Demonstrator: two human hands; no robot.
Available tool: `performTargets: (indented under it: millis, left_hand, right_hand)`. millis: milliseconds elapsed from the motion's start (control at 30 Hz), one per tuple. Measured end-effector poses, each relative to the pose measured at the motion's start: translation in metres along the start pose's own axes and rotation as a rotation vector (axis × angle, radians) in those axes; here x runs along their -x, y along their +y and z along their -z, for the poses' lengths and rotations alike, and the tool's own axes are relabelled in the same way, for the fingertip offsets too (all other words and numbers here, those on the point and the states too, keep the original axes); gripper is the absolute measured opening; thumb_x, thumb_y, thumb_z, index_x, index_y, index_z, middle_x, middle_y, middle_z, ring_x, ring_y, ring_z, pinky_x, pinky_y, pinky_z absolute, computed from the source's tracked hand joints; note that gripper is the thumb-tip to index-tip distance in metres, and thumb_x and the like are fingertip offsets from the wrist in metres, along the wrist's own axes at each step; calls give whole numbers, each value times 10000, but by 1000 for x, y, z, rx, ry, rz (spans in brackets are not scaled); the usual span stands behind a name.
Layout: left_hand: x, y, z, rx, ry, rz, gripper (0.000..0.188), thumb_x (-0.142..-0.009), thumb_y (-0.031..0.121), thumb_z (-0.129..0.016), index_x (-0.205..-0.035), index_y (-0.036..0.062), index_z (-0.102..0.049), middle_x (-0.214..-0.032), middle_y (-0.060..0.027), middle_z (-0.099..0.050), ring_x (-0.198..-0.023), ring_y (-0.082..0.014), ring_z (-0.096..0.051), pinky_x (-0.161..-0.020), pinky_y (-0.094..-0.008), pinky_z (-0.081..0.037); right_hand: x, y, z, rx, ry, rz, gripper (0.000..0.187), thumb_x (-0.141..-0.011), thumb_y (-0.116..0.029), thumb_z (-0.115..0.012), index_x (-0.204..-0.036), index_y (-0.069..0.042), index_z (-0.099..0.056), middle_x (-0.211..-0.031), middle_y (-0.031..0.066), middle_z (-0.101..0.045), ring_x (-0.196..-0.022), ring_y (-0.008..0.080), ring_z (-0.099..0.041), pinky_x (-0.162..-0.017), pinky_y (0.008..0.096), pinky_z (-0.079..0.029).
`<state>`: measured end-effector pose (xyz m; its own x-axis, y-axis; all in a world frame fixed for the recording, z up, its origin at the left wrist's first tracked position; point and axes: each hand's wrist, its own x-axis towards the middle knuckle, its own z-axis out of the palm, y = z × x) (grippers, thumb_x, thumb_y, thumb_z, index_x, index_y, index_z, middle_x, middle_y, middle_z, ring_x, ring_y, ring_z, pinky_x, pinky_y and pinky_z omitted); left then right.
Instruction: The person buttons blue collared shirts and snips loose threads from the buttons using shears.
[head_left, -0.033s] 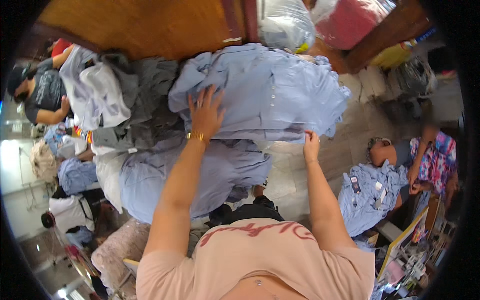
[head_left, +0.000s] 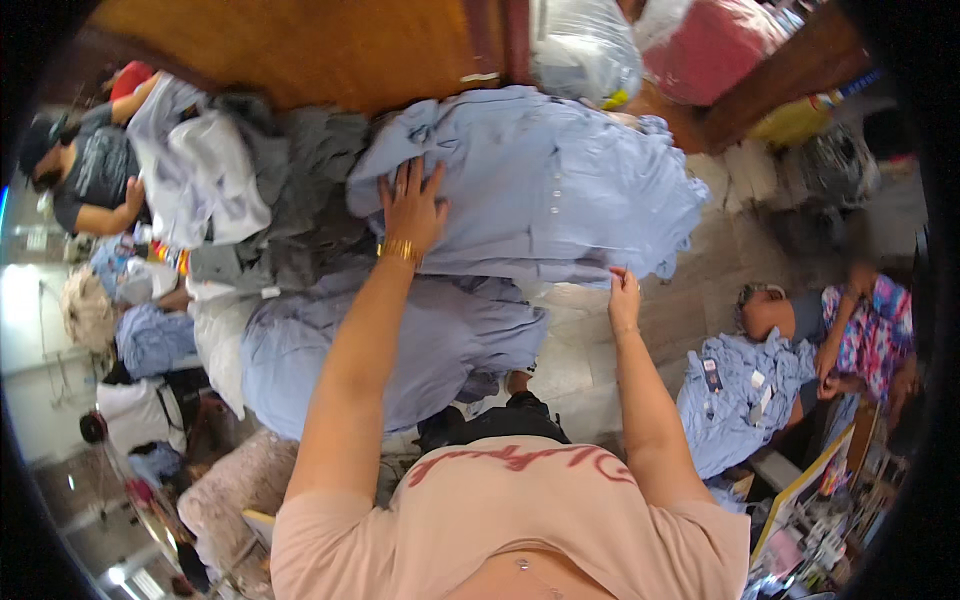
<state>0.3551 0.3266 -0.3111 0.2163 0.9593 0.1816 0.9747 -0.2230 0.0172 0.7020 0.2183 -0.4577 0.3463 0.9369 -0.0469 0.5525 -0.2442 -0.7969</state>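
A light blue buttoned shirt (head_left: 520, 180) lies spread over a pile of similar blue garments in front of me. On its left part rests my left hand (head_left: 412, 208), flat with the fingers spread. At the near right edge of the shirt, my right hand (head_left: 624, 294) pinches the cloth between thumb and fingertips. Small white buttons run down the shirt's middle. Nearer to me and to the left, a second heap of blue garments (head_left: 370, 345) sits beneath my left forearm.
Grey and white clothes (head_left: 200, 180) are heaped at the left, beside a co-worker in a dark shirt (head_left: 95, 170). To the right, a seated person in a bright patterned top (head_left: 865, 325) is near blue garments (head_left: 740, 390). Plastic-wrapped bundles (head_left: 585, 55) stand beyond the pile.
The view has shifted slightly, so the pile appears a little farther right. My left hand still lies flat on the shirt, and my right hand still pinches its edge.
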Motion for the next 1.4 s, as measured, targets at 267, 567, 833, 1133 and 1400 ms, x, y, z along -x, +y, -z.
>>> performTargets:
  millis: [267, 567, 833, 1133, 1400]
  left_hand:
    - [13, -61, 12, 560, -167, -78, 456, -797, 282, -531, -1185, 56, -451, -1154, -170, -499, -1042, -314, -490, -879, -363, -390]
    - [337, -218, 86, 665, 428, 799, 179, -784, 33, -495, -926, 8, -600, -884, -92, -626, -823, -152, -595, -713, -250, -456]
    - [483, -295, 40, 809, 238, 1264, 330, -739, 274, -624, -918, -2, -602, -815, -84, -620, -720, -156, -561, -670, -274, -437]
    - [487, -310, 81, 1032, 419, 869, 201, -785, 225, -612, -796, 26, -587, -723, -11, -563, -627, -70, -471, -569, -233, -402]
    - [466, -288, 106, 2388, -181, 1073, 420, -880, 358, -417, -1160, 48, -459, -1044, -87, -569, -932, -189, -554, -811, -320, -449]
  right_hand:
    - [111, -29, -10, -280, -726, -257, 150, -854, -23, -418, -956, -19, -528, -838, 39, -552, -668, 103, -514, -610, 235, -428]
    - [214, -79, -83, -112, -895, -195, 222, -819, -125, -510, -1017, -26, -501, -714, 32, -510, -387, 82, -380, -368, 227, -328]
    - [305, -113, -144, -721, -456, -970, 182, -825, -249, -531, -942, -111, -511, -736, 26, -565, -361, 118, -398, -329, 248, -319]
    - [348, -126, -164, -843, -267, -902, 123, -822, -221, -561, -802, -111, -509, -642, -3, -506, -388, 95, -377, -338, 223, -284]
    - [348, -168, -131, -665, 244, -299, 155, -814, -172, -564, -730, -91, -464, -535, -23, -415, -380, 84, -366, -348, 212, -298]
